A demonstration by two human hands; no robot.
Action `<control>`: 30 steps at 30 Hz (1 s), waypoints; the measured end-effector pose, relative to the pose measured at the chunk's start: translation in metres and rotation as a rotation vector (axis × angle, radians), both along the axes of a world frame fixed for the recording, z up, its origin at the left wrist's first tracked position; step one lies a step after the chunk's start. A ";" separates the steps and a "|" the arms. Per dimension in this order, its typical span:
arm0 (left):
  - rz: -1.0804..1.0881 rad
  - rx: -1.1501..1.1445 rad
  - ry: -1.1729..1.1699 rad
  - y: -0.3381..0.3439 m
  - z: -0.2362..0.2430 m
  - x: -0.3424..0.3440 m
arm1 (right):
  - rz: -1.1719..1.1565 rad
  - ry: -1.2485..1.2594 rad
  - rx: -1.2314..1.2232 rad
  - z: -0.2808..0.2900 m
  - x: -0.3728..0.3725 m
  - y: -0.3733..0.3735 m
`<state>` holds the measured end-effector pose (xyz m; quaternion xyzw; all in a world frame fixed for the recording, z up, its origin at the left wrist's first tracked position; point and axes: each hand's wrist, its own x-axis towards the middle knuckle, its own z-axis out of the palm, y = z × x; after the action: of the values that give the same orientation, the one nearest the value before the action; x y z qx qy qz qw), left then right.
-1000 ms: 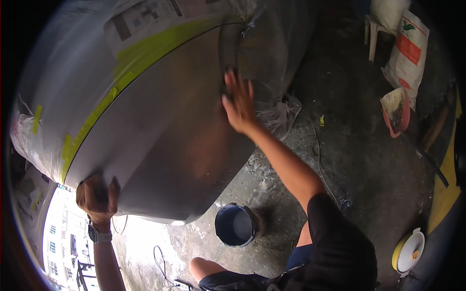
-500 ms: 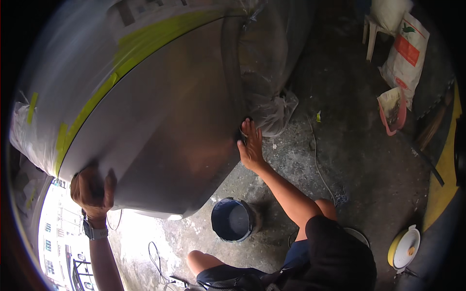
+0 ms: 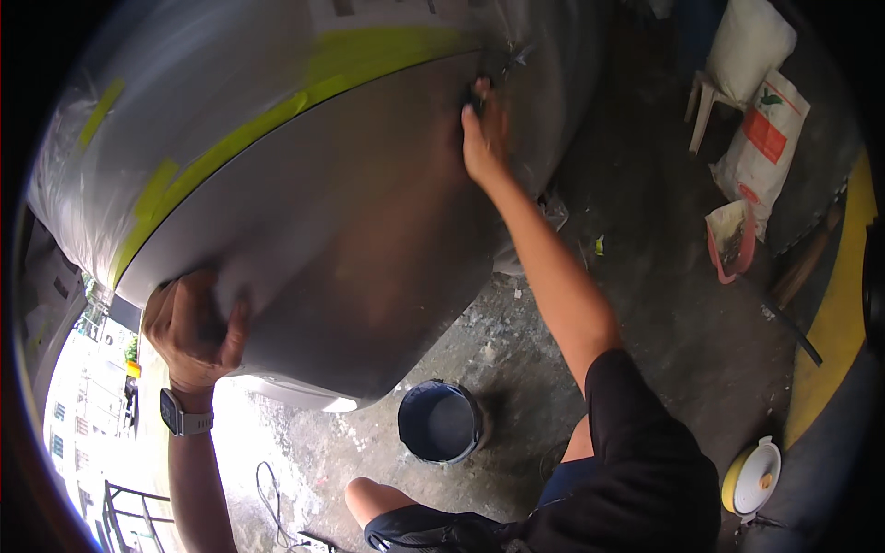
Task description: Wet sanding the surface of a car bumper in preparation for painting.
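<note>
A grey car body panel [image 3: 323, 203] fills the upper left, with yellow-green masking tape [image 3: 230, 134] along its curved upper border. At the panel's lower left, my left hand [image 3: 195, 327] is curled against the surface, thumb bent apart from the fingers. Shadow fills the space inside that grip, so whatever it holds is hidden. Over by the panel's upper right edge, my right hand [image 3: 486, 138] touches the surface, blurred by motion. Something dark shows at its fingertips, too smeared to name. A watch sits on my left wrist.
Clear plastic sheeting [image 3: 544, 92] hangs beside and above the panel. A dark bucket [image 3: 440, 422] stands on the floor below. To the right are a printed sack [image 3: 765, 138], a pink-rimmed scoop [image 3: 733, 244], a white stool [image 3: 702, 115] and a yellow-and-white round object [image 3: 751, 479].
My right hand has moved up along the panel's right edge, from its lower part to near the top. My left hand stays at the lower left; the view has shifted slightly.
</note>
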<state>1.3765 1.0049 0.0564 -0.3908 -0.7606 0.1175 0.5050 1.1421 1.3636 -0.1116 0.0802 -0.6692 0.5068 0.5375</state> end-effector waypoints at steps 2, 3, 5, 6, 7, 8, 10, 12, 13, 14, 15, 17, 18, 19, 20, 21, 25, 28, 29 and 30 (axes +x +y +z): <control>-0.048 -0.007 0.005 -0.001 0.002 -0.001 | -0.069 -0.169 0.101 -0.010 0.008 -0.011; -0.061 0.009 0.012 -0.002 0.002 -0.001 | -0.092 -0.157 0.114 -0.008 0.009 -0.012; -0.046 -0.009 -0.012 -0.004 0.002 0.000 | -0.120 -0.078 0.103 0.014 0.006 -0.004; -0.048 0.002 -0.012 -0.005 0.002 0.000 | -0.135 -0.215 0.094 0.037 0.000 0.007; -0.055 0.004 -0.020 -0.006 0.002 0.000 | -0.140 -0.128 0.097 0.051 0.000 0.010; -0.041 0.002 -0.044 -0.007 0.001 0.001 | -0.134 -0.141 0.085 0.063 0.001 0.010; -0.044 0.015 -0.069 -0.009 0.000 0.003 | -0.142 -0.164 0.079 0.066 0.008 0.000; -0.041 0.027 -0.099 -0.008 -0.001 0.002 | -0.071 -0.175 0.021 0.044 0.019 -0.022; -0.038 0.032 -0.099 -0.007 -0.001 0.003 | -0.083 -0.048 0.092 0.025 0.025 -0.035; -0.012 0.025 -0.102 -0.006 -0.001 0.003 | -0.088 -0.085 0.164 0.015 0.026 -0.038; -0.035 0.026 -0.095 -0.006 0.000 0.003 | -0.084 -0.072 0.217 0.008 0.025 -0.037; -0.015 0.007 -0.082 -0.006 0.000 0.003 | -0.072 -0.025 0.118 0.008 0.019 -0.027; -0.010 0.008 -0.075 -0.006 0.000 0.002 | -0.083 -0.007 0.056 0.017 0.015 -0.019; -0.038 0.000 -0.042 -0.006 0.000 0.001 | -0.118 -0.062 -0.007 0.034 0.010 -0.010; -0.066 -0.011 -0.012 -0.007 0.000 0.001 | -0.130 -0.079 0.035 0.048 0.010 -0.008; -0.059 -0.014 -0.009 -0.008 0.000 0.001 | -0.042 -0.068 -0.036 0.063 0.013 -0.010; -0.034 0.019 -0.062 -0.006 0.000 0.004 | -0.022 0.110 0.132 0.059 0.065 -0.080; -0.005 0.021 -0.092 -0.001 0.000 0.006 | -0.067 0.282 0.377 0.030 0.081 -0.106; 0.023 0.036 -0.096 0.000 0.001 0.007 | -0.070 0.243 0.425 0.023 0.076 -0.099; 0.027 0.033 -0.086 0.000 0.002 0.006 | -0.136 0.181 0.511 0.022 0.063 -0.080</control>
<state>1.3820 1.0053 0.0584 -0.3768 -0.7885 0.0951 0.4767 1.2052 1.2834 -0.0892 0.2130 -0.7282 0.2753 0.5904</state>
